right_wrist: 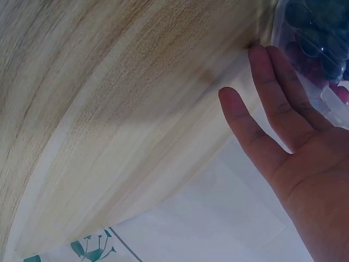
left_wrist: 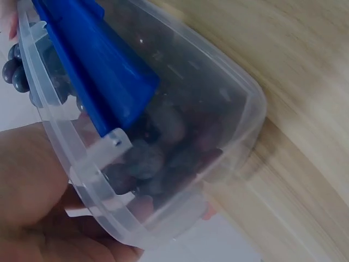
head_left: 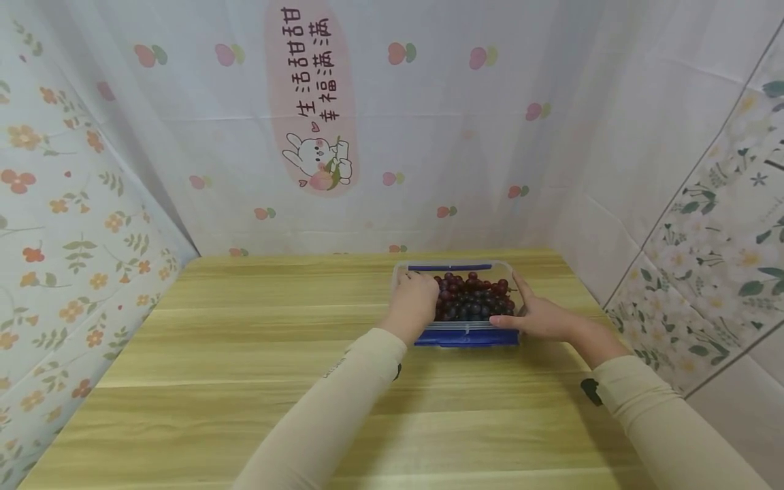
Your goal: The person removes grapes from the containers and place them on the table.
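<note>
Clear plastic lies under the fingers at both ends: the left hand [head_left: 415, 299] has its fingers bent over the left end wall, apparently gripping it, though some tips are hidden; the right hand [head_left: 545, 318] keeps its fingers straight and spread along the right end, thumb at the near rim, clasping nothing. With that flat contact, the right side could slip if the rectangular, translucent plastic container [left_wrist: 207, 71] were raised, and a tilt would likely send fruit over the rim. Pressing inward too hard might flex the thin walls. The long, glossy blue plastic flap [head_left: 467, 337] on the near side stands loose and could catch a sleeve. Inside, a heap of round, dark purple-red grapes [head_left: 471, 299] fills the container, some rising to the rim; no lid covers them. The container sits toward the far right of the yellowish wood-grain table [head_left: 245, 381], before a white fruit-print curtain [head_left: 416, 136].
</note>
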